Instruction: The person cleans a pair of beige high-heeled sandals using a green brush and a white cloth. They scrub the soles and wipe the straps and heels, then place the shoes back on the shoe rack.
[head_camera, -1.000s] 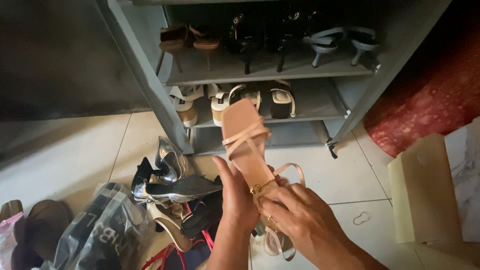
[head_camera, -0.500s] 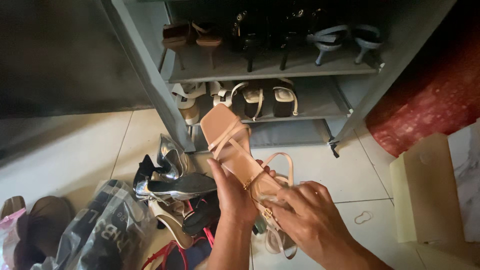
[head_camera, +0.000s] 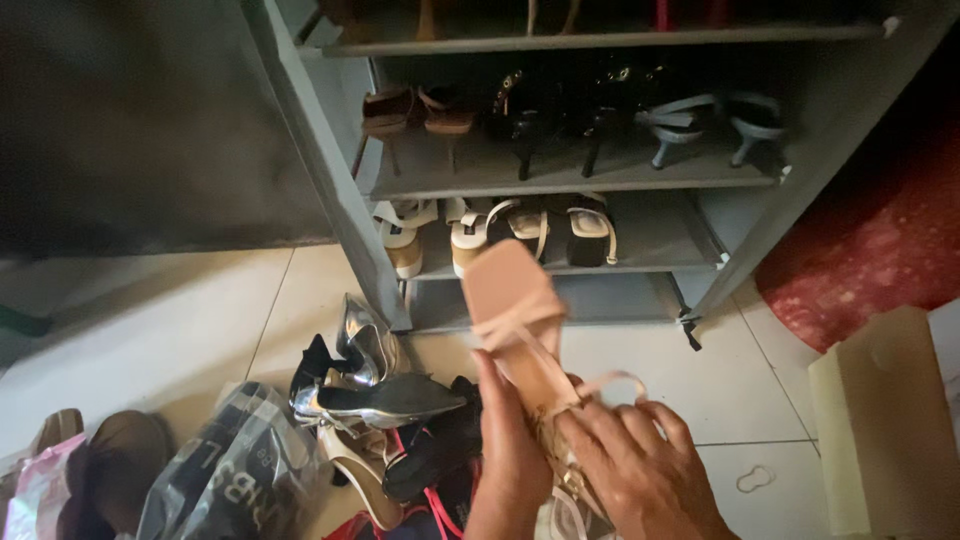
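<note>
Holding beige strappy sandal (head_camera: 520, 320): square toe, thin straps, both hands.

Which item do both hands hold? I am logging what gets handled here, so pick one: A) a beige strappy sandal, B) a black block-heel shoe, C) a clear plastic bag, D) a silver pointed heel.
A: the left hand and right hand both grip the beige strappy sandal, its toe pointing toward the grey shoe rack; the silver pointed heel lies untouched on the floor.
</note>
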